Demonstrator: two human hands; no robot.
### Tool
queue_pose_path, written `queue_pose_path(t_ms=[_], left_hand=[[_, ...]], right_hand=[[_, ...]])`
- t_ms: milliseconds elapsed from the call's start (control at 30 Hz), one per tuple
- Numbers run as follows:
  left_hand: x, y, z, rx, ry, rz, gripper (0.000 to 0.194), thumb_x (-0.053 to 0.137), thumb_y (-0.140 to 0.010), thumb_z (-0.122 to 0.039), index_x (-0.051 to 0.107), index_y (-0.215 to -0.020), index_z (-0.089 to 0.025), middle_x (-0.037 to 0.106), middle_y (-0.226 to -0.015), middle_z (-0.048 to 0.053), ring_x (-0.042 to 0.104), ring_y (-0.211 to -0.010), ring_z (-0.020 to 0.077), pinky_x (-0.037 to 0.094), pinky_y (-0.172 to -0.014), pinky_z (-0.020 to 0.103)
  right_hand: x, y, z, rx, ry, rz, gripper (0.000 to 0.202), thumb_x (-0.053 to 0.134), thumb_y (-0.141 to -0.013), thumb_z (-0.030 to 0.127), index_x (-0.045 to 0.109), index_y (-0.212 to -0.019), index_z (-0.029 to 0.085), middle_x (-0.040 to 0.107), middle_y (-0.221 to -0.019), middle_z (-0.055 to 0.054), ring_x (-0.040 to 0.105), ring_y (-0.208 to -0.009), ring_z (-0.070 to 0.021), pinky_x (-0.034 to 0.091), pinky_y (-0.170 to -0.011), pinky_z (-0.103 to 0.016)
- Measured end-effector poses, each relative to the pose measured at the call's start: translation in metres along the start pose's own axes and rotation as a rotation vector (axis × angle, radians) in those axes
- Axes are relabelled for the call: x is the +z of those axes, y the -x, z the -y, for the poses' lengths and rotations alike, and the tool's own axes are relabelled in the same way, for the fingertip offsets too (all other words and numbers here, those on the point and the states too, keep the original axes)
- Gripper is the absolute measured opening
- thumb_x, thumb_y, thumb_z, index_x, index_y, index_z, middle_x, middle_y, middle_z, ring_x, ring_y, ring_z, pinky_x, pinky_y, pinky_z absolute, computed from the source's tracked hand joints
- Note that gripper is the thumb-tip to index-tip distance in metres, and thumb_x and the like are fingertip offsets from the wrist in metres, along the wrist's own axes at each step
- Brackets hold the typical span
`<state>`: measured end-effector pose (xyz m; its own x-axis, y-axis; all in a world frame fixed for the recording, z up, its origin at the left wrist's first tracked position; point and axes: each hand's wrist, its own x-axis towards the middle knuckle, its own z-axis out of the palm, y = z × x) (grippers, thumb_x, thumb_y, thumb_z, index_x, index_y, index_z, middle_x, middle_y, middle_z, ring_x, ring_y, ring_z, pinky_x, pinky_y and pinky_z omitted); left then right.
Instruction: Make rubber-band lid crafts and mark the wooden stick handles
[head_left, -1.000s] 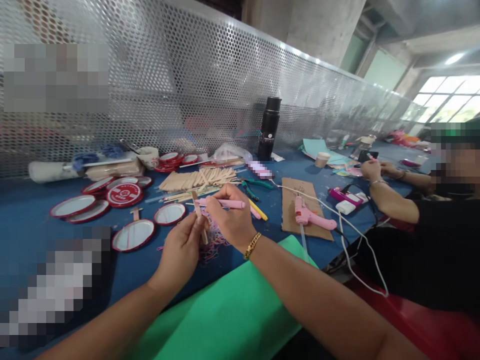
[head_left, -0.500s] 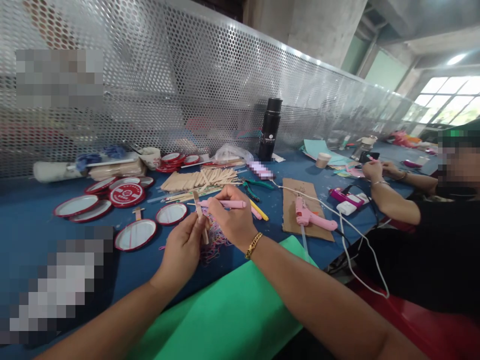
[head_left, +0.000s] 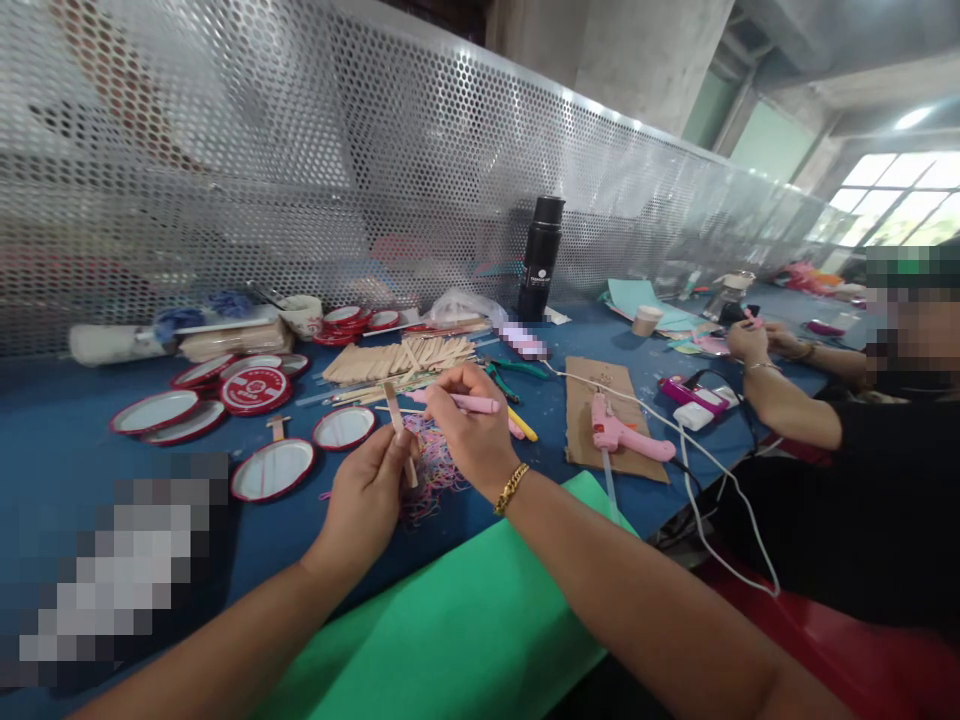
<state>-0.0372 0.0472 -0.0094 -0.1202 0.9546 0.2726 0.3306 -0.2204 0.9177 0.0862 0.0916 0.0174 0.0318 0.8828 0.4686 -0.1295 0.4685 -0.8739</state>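
Observation:
Between the thumb and fingers of my left hand a flat wooden craft stick is pinched, tilted, with its upper end free. My right hand grips a pink marker pen, its tip pointing left toward the stick and a little apart from it. Under both hands lies a tangle of multicoloured thin strands. Just left of my left hand are a red-rimmed jar lid and a smaller one, white insides up. A yellow marker rests beyond my right hand.
Many craft sticks are piled behind my hands, with green-handled pliers beside them. A pink glue gun sits on cardboard. A black bottle stands near the perforated screen. At right, a co-worker's hands hold something small.
My right hand has shifted slightly to the right, drawing the marker's tip away from the craft stick. My left hand stays almost still with the stick.

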Motion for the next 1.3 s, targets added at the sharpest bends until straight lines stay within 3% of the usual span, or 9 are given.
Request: queue_pose_path(t_ms=[167,300,467,700,1067,1300], left_hand=[[0.001,0.000,0.003,-0.029,0.109,0.004,0.035,0.051,-0.094,-0.048,0.053,-0.069,-0.023,0.045,-0.053,-0.006,0.038,-0.046,0.0127,0.030,-0.044,0.024],[0.001,-0.001,0.008,-0.020,0.139,0.022,0.036,0.052,-0.093,-0.047,0.053,-0.066,-0.022,0.048,-0.054,-0.005,0.036,-0.045,0.0117,0.026,-0.042,0.024],[0.000,-0.001,0.007,-0.001,0.122,0.023,0.030,0.055,-0.090,-0.041,0.053,-0.067,-0.022,0.049,-0.056,-0.005,0.037,-0.047,0.0117,0.027,-0.042,0.023],[0.002,0.000,0.009,-0.059,0.208,0.028,0.033,0.062,-0.086,-0.052,0.059,-0.077,-0.021,0.046,-0.058,-0.006,0.037,-0.049,0.0115,0.029,-0.045,0.023],[0.001,0.000,0.011,-0.027,0.154,0.027,0.040,0.064,-0.084,-0.056,0.052,-0.068,-0.022,0.053,-0.065,-0.003,0.043,-0.057,0.0139,0.035,-0.050,0.024],[0.000,0.000,0.011,-0.051,0.129,0.006,0.037,0.063,-0.085,-0.058,0.058,-0.074,-0.022,0.049,-0.060,-0.004,0.041,-0.053,0.0143,0.034,-0.047,0.025]], right_hand=[[0.001,0.001,0.001,0.021,-0.102,0.076,0.010,0.066,-0.078,0.032,0.064,-0.079,0.023,0.066,-0.073,0.002,0.062,-0.067,-0.0145,0.051,-0.064,-0.027],[0.001,0.003,0.005,0.027,-0.064,0.052,0.006,0.064,-0.075,0.028,0.062,-0.076,0.022,0.063,-0.067,0.003,0.058,-0.060,-0.0131,0.047,-0.056,-0.025],[0.001,0.005,0.007,0.056,-0.033,0.035,0.018,0.061,-0.076,0.029,0.052,-0.063,0.023,0.053,-0.051,0.007,0.050,-0.047,-0.0108,0.038,-0.048,-0.023],[0.002,0.005,0.005,0.022,0.010,0.016,0.016,0.061,-0.077,0.027,0.051,-0.065,0.024,0.055,-0.052,0.008,0.055,-0.049,-0.0118,0.045,-0.055,-0.025],[0.004,0.006,-0.003,0.023,0.005,0.069,0.019,0.063,-0.082,0.031,0.052,-0.068,0.024,0.055,-0.049,0.008,0.055,-0.045,-0.0123,0.045,-0.051,-0.024],[0.002,0.002,-0.003,0.009,0.065,-0.013,0.018,0.062,-0.079,0.029,0.054,-0.065,0.023,0.062,-0.059,0.004,0.060,-0.056,-0.0137,0.045,-0.055,-0.025]])
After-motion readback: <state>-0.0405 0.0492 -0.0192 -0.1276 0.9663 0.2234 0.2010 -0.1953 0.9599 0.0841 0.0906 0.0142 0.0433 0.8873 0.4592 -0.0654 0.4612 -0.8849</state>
